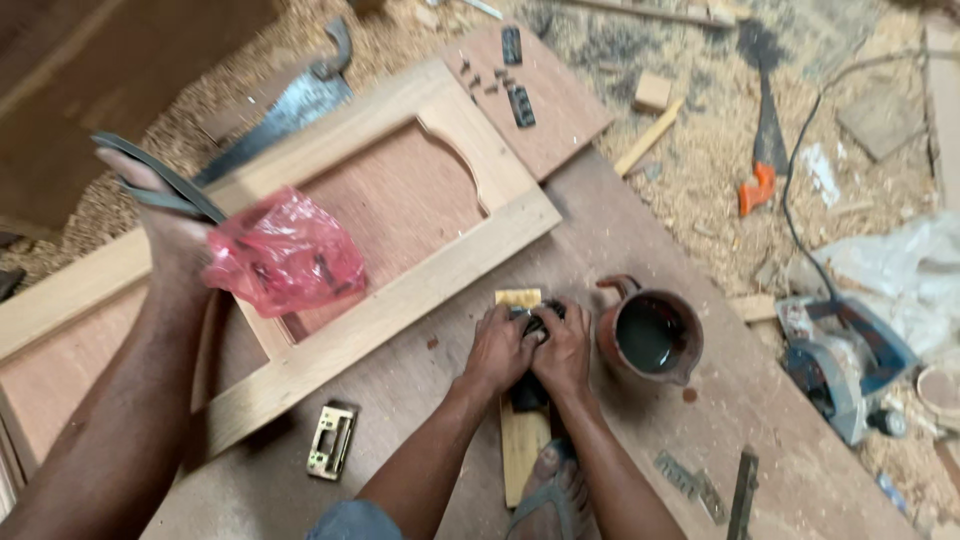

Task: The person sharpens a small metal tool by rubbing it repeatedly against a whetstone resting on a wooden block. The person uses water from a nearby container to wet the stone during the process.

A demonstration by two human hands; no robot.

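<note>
Sawdust lay around the plywood sheet (610, 240). Your left hand (170, 235) was clenched on a red bag (285, 255) and dark strips (160, 180), held up over the door frame (400, 300), seemingly to keep them off the work. Your right hand was out of view. Nearby, a co-worker's hands (530, 345) gripped a dark tool on a wood strip (522, 450), which a foot (555, 490) pinned steady beside a pot (650, 335).

A wooden door frame (400, 300) lies flat on a plywood sheet (700, 400), with a handsaw (290, 110) beyond it on the sawdust. A brown jug (650, 335) of dark liquid stands on the sheet. A brass lock (331, 441) lies below the frame. A blue power tool (845, 365) sits at right; an orange-handled saw (765, 140) lies farther off. A smaller board (540, 90) carries hinges (521, 105) and screws.
</note>
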